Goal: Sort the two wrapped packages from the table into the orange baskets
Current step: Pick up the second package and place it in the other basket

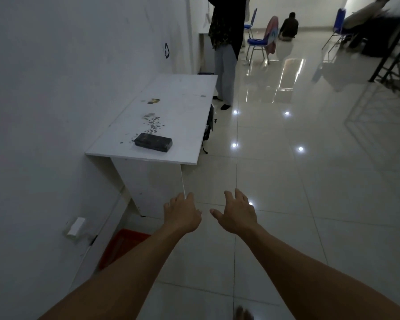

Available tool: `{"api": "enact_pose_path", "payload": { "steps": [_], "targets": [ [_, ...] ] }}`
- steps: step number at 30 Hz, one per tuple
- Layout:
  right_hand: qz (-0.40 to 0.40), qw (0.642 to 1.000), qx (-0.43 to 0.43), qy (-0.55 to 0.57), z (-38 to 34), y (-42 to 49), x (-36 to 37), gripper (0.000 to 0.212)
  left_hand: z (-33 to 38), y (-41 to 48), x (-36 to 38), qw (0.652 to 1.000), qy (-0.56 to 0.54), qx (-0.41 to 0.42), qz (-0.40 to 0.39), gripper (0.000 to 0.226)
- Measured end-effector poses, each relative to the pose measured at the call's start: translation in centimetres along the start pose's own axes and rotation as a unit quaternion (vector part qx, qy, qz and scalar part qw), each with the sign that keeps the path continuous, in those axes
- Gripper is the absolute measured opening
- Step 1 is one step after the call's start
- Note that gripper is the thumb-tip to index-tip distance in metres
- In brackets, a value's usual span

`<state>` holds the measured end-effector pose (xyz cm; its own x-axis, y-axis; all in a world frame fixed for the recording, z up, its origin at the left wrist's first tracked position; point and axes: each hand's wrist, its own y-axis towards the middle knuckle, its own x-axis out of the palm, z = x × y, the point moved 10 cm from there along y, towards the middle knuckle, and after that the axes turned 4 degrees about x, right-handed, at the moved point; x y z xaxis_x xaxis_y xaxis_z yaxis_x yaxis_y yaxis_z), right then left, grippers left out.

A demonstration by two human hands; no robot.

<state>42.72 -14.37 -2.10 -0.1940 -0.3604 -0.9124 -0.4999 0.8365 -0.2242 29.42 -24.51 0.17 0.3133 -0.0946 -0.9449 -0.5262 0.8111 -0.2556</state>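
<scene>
Ahead, black wrapped package (153, 142) on table (189, 116), well beyond both empty, spread-fingered hands (183, 214).

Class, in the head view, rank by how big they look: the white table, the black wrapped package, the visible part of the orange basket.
1. white table
2. orange basket, partly hidden by the left forearm, and nearer the camera
3. black wrapped package

Both forearms are bare, no sleeves, no rings on the hands (208, 214).

Bare tiled hall: white table (171, 107), blue chairs (255, 42).
</scene>
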Motion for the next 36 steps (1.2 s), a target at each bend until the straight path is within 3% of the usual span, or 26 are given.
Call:
{"api": "enact_pose_path", "payload": {
  "steps": [16,28,36],
  "targets": [
    [-0.059,0.985,-0.149,-0.064,-5.7,29.9,-4.6,0.087,-1.2,23.8,-4.5,0.987,-0.063,-0.147,0.012,0.073],
    [-0.107,0.96,-0.24,-0.097,-18.0,44.3,0.1,0.09,-12.6,35.7,-6.7,0.957,-0.1,-0.271,0.02,0.072],
    [-0.151,0.931,-0.311,-0.118,-26.9,49.2,4.1,0.09,-18.5,39.5,-7.2,0.931,-0.132,-0.341,0.003,0.075]
  ]
}}
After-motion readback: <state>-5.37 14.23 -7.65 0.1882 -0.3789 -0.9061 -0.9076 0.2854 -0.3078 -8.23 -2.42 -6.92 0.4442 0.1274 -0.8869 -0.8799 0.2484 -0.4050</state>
